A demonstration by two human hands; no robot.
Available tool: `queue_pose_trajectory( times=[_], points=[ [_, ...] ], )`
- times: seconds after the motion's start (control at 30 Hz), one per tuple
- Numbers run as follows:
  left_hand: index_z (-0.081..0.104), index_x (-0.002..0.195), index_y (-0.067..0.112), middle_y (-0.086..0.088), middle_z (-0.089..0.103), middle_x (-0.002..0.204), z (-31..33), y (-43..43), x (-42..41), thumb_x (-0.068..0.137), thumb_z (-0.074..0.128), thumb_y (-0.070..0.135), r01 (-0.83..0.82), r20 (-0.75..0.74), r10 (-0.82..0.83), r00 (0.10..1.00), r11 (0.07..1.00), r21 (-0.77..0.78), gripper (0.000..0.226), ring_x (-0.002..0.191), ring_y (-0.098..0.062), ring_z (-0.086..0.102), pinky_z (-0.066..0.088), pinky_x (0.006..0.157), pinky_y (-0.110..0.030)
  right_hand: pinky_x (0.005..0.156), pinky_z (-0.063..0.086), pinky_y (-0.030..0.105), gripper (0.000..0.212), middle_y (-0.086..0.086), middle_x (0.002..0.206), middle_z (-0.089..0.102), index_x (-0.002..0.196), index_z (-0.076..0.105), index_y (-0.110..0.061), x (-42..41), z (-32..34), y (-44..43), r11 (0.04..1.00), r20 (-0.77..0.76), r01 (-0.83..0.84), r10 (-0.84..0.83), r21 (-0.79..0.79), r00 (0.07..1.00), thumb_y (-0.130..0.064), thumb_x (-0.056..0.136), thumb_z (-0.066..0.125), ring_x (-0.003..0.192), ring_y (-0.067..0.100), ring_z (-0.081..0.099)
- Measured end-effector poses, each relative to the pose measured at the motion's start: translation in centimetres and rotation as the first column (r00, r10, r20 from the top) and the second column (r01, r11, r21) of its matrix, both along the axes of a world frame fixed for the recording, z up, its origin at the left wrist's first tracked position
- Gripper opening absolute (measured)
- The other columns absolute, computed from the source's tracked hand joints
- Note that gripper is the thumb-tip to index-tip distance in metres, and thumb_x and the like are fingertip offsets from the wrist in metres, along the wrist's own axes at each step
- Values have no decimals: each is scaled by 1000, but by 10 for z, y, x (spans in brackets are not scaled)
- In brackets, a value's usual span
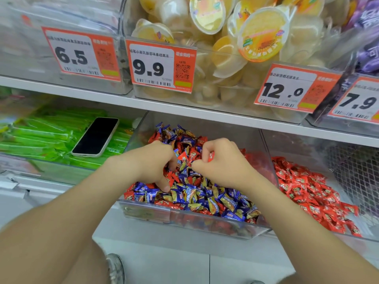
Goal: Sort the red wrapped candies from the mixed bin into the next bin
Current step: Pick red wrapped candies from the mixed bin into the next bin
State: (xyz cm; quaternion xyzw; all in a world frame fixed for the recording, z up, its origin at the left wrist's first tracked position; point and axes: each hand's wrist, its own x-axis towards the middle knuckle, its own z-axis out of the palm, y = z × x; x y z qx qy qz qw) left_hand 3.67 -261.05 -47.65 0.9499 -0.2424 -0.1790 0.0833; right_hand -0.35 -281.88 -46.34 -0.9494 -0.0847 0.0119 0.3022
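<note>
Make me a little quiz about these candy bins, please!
1. True or false: the phone lies on the green packets.
2. What does the right hand pinch? A) a red candy B) a jelly cup C) a price tag
3. Fill in: the next bin, right of the mixed bin, holds only ___ candies.
Key: 1 true; 2 A; 3 red.

Frame centre: in the mixed bin, the left hand digs curled fingers into the candies; the right hand pinches a red candy. Right: the red bin. Left: a phone on green packs.
</note>
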Motion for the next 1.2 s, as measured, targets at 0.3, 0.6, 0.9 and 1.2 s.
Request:
queue_pose_trajectory(
  times=[0.3, 0.6, 0.9, 1.2],
  points=[
    [69, 77, 29, 11, 61, 69, -15, -6, 5, 81, 88, 36, 73, 107, -66, 992, 995, -67, 21, 69, -7, 57, 43, 61, -29, 63, 43, 42, 24, -4, 61, 53, 102, 58, -28, -4, -24, 12, 939, 36, -251, 267, -237, 963, -48, 109, 46, 62, 10, 48],
    [62, 104, 21, 11, 61, 69, 1, 3, 6, 108, 54, 33, -11, 136, 54, 989, 954, -299, 15, 62, 14, 57, 39, 55, -11, 58, 37, 35, 62, 2, 67, 44, 66, 38, -18, 7, -29, 12, 852, 125, 88, -27, -516, 992, -64, 107, 36, 68, 30, 50],
    [60, 100, 20, 3, 66, 77, 7, 9, 1, 102, 57, 34, -34, 52, 44, 998, 982, -184, 15, 63, -2, 57, 41, 56, -25, 69, 57, 42, 20, -7, 61, 57, 115, 75, -27, 19, -36, 13, 943, -23, -248, 249, -221, 968, -31, 108, 56, 51, 12, 48],
    [78, 102, 37, 11, 67, 100, -4, 13, -9, 80, 77, 65, 7, 53, -9, 999, 999, 42, 36, 101, -11, 58, 56, 84, -39, 79, 49, 38, 41, -11, 90, 63, 143, 63, -40, 15, -23, 10, 807, -168, -380, 342, -451, 925, -27, 103, 62, 98, 11, 59]
  ],
)
